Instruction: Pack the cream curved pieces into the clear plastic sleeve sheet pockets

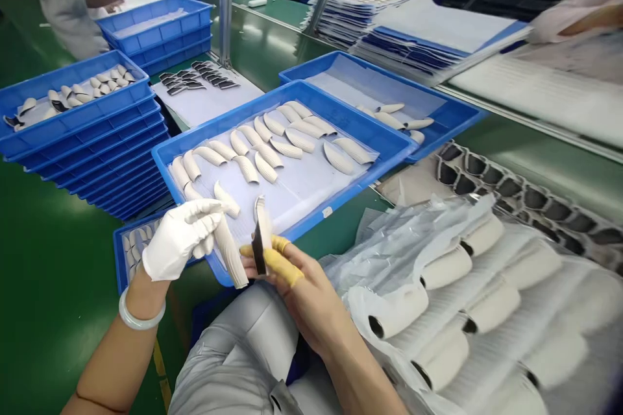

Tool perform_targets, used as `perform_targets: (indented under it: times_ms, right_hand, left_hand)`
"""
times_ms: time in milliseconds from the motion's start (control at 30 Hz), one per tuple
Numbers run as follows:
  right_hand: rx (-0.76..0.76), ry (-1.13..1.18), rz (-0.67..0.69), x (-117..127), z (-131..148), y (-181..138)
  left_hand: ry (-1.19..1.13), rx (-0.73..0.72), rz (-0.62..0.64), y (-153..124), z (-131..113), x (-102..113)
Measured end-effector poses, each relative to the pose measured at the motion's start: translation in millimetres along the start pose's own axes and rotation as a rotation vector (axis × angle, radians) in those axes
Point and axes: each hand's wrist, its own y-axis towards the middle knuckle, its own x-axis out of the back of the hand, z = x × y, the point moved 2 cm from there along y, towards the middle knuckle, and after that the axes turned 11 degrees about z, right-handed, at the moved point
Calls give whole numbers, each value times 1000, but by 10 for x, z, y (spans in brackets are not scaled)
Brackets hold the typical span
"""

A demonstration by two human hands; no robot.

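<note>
My left hand, in a white glove, pinches the top end of a cream ribbed curved shell piece that hangs downward. Yellow finger covers show on my right hand, which holds a dark-backed curved piece upright on edge between thumb and fingers. The two pieces are close together above my lap. Just beyond them lies a blue tray lined with white sheet, with several similar cream ribbed pieces spread over it.
At left stands a tall stack of blue trays. A second blue tray sits behind. Plastic-wrapped cream shells fill the right, near rows of dark-and-white parts. Another person works at far left; a sleeve shows at right.
</note>
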Motion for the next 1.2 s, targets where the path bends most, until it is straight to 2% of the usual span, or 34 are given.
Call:
perform_targets:
  times_ms: [67, 200, 300, 433, 533, 800, 933, 1133, 1200]
  right_hand:
    - [-16, 157, 6, -21, -29, -228]
    - [-44, 250, -19, -17, -36, -493]
    - [-29, 313, -63, 16, -56, -643]
    - [6, 294, -79, 46, -64, -817]
    - [8, 261, -80, 64, -41, -929]
    - [80, 293, -83, 170, 71, -1294]
    - [87, 288, -96, 219, 68, -1425]
    - [46, 51, -195, 344, 59, -1456]
    - [20, 97, -164, 346, 89, -1482]
  left_hand:
    - [9, 32, 70, 11, 31, -176]
    - [51, 114, 133, 11, 94, -497]
    - [155, 118, 155, -5, 121, -680]
    - [424, -99, 104, -28, 94, -875]
    - [536, -247, 89, -35, 47, -1023]
    - [499, -205, 229, -69, -82, -1419]
    - [622, -289, 218, -122, -97, -1594]
    - [800, -401, 292, -191, -119, -1800]
    - [812, -409, 294, -202, -134, -1840]
